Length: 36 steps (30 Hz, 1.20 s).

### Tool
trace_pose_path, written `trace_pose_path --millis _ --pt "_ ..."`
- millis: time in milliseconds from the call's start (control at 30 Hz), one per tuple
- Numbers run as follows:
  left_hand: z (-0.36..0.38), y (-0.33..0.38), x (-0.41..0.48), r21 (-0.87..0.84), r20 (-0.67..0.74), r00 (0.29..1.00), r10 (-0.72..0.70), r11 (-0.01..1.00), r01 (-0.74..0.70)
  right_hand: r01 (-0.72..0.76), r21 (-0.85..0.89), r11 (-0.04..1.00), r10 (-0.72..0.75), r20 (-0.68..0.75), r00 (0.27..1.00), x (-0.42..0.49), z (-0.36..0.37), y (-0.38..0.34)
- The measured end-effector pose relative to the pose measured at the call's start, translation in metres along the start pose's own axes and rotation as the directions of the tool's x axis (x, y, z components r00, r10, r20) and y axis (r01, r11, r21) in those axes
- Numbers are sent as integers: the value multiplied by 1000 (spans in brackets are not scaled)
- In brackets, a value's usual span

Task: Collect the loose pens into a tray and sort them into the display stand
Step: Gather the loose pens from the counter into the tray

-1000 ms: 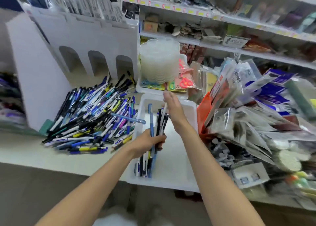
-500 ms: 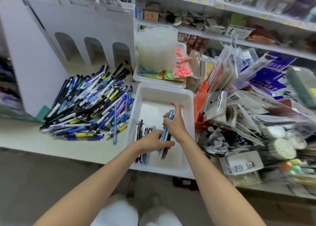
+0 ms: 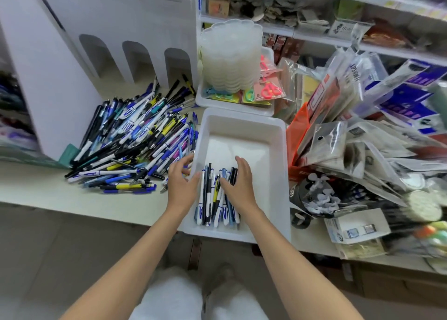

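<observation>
A white tray (image 3: 242, 123) sits on the counter with several pens (image 3: 215, 206) lying side by side in its near half. My right hand (image 3: 238, 186) lies over the right side of that bunch, fingers relaxed on the pens. My left hand (image 3: 181, 181) hovers at the tray's left rim with fingers loosely spread, holding nothing. A big heap of loose pens (image 3: 135, 135) covers the counter left of the tray. The white display stand (image 3: 121, 29) with three arched slots rises behind the heap.
Behind the tray stands a second white tray (image 3: 232, 102) with a stack of clear plastic dishes (image 3: 231, 56) and packaged scissors. Piles of bagged stationery (image 3: 362, 138) crowd the right. Shelves run along the back. The counter edge is just below the tray.
Both hands held a bundle of pens above the tray; the pens now lie in the tray. My left hand has let go and shifted to the tray's left rim.
</observation>
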<state>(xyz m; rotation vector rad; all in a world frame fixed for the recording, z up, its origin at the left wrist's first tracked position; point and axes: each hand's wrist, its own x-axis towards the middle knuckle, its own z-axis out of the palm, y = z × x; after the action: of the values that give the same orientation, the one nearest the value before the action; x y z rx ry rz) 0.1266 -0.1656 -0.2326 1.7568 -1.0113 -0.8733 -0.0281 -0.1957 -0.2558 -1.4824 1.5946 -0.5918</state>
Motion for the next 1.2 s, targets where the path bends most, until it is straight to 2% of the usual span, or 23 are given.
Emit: trace_pose_path --millis 133,333,433,633,800,933,1067,1200 --pt "1 -5 1 -59 6 999 -48 997 49 25 -63 998 -23 44 999 -2 3 8" --pt "3 -10 4 -95 5 998 -69 993 69 -15 3 1000 15 68 998 -10 12 7" --pt "1 -5 4 -145 6 996 -85 986 85 -18 35 999 17 29 999 -11 5 -2" --pt "-50 11 48 -112 -96 992 -77 992 66 182 27 983 -181 -10 983 7 2 -71" --pt "-111 6 113 39 -185 982 -26 999 33 281 52 958 -279 -48 959 34 41 -135" --pt "-143 0 170 294 -162 987 22 955 27 221 16 975 -220 -61 974 57 78 -157" --pt "-156 -1 222 513 32 997 77 854 -82 132 7 991 -131 -95 987 76 108 -168" --pt "-149 -4 260 664 186 983 -14 739 -115 44 19 999 -40 -185 982 91 127 -174"
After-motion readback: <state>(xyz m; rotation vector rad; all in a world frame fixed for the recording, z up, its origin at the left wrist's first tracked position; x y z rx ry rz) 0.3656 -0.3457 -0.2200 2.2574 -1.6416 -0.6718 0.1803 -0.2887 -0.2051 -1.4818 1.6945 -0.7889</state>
